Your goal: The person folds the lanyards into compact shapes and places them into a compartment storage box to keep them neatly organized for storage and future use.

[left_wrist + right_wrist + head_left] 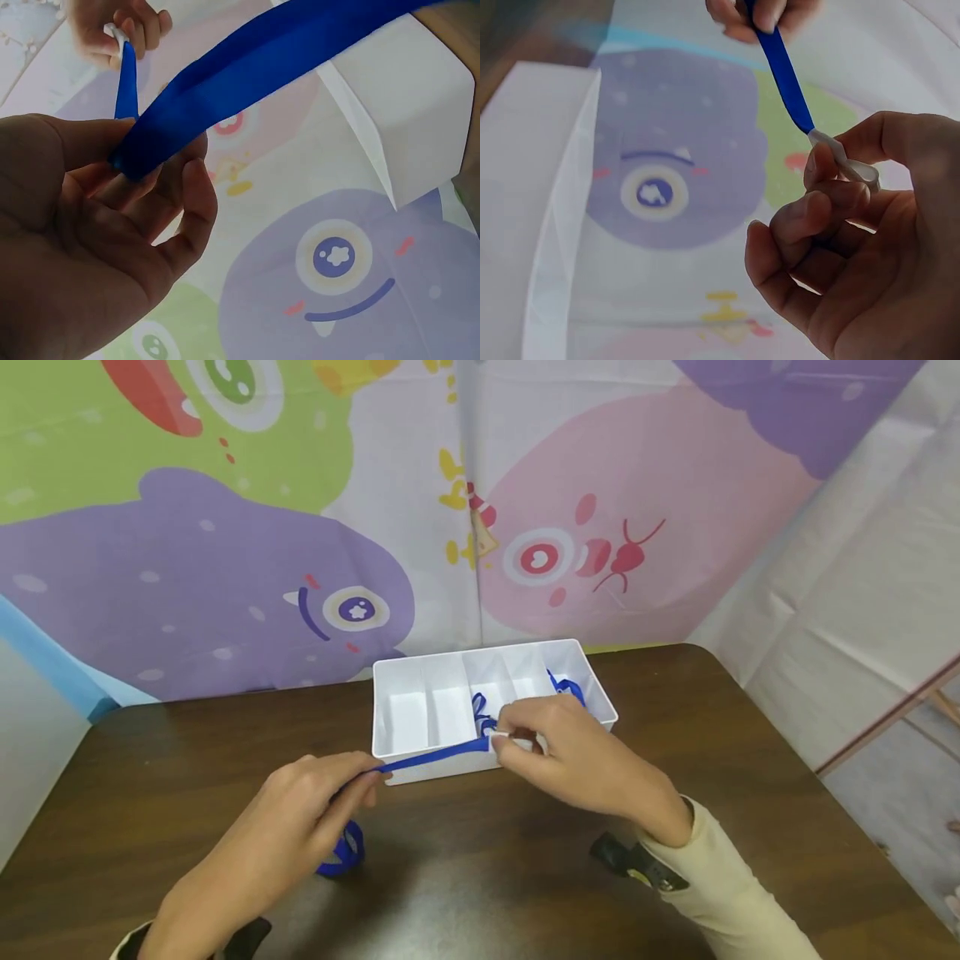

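A blue ribbon (435, 756) stretches between both hands in front of the white tray. My left hand (296, 814) pinches it between thumb and forefinger, and a broad length of the ribbon (240, 86) runs on past that grip in the left wrist view. My right hand (585, 764) pinches a white strip (855, 169) folded into a small loop, which joins the ribbon's end. Beneath the left hand there are blue ribbon loops (352, 852); whether they touch the table cannot be made out.
The white tray (381, 714), split into several compartments, stands at the back of the brown table (480, 877). Small blue ribbon pieces lie in its middle compartment (478, 703) and right-end compartment (572, 688). A cartoon-printed cloth (420, 510) hangs behind.
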`<state>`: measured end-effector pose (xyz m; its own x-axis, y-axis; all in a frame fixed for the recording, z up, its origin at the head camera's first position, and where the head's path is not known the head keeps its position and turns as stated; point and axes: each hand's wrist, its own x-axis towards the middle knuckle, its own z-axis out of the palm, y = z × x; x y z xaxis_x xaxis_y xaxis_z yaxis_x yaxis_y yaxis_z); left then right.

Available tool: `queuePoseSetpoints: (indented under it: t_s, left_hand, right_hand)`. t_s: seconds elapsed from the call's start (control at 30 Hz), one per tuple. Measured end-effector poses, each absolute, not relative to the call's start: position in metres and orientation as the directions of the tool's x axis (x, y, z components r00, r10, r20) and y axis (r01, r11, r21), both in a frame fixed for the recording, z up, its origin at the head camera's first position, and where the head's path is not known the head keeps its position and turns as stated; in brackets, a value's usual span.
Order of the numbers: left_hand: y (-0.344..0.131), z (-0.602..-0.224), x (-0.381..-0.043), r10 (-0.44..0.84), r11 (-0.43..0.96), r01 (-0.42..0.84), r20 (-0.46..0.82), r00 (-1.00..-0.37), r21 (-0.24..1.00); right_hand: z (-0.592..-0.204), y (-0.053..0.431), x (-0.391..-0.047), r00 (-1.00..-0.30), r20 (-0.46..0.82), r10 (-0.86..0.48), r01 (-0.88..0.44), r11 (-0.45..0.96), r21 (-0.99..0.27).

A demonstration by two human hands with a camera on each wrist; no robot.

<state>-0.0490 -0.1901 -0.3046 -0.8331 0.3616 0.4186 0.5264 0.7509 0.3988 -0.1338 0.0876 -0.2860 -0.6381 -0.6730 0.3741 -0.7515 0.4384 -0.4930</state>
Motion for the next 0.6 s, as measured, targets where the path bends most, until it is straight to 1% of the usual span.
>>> queuePoseSetpoints:
  t_s: [0.33,0.47,0.6]
  left_hand:
    - [-0.195,-0.301,-0.050,0.364,0.715,0.512,0.371,-0.854,0.476]
    - [-0.195,-0.301,-0.050,0.371,0.716,0.507,0.353,-0.859,0.480]
    - [-0.196,-0.302,-0.050,0.385,0.719,0.522,0.363,-0.849,0.459]
  right_hand:
    - [-0.273,0.116,-0.146,-0.748,0.390,-0.537,-0.663,0.574,-0.481]
    - [-0.270,0.123,-0.150,-0.758,0.404,-0.512,-0.652,0.594,-0.471]
    - [-0.269,0.129,-0.156,-0.750,0.439,-0.496,-0.661,0.598,-0.454]
